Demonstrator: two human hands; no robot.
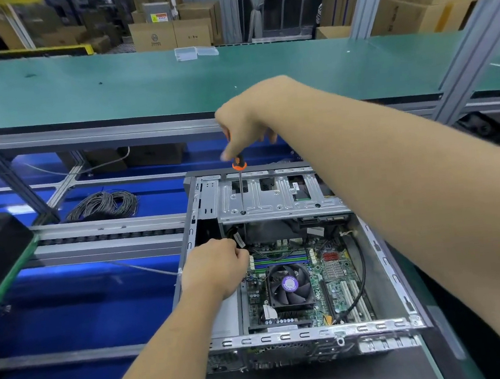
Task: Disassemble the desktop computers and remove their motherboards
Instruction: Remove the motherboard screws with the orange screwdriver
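Two hands work the open computer case [382, 255]: our right hand [250, 118] grips a screwdriver [239, 172] over its drive cage [277, 198]; left hand [216, 267] fingers curl beside the motherboard [335, 276] inside. Cardboard boxes [170, 34] beyond; labels unreadable.

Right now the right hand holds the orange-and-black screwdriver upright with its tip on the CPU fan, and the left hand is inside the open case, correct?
Not quite. The head view shows the screwdriver tip on the metal drive cage, not the CPU fan. The right hand does hold it upright, and the left hand is inside the case.
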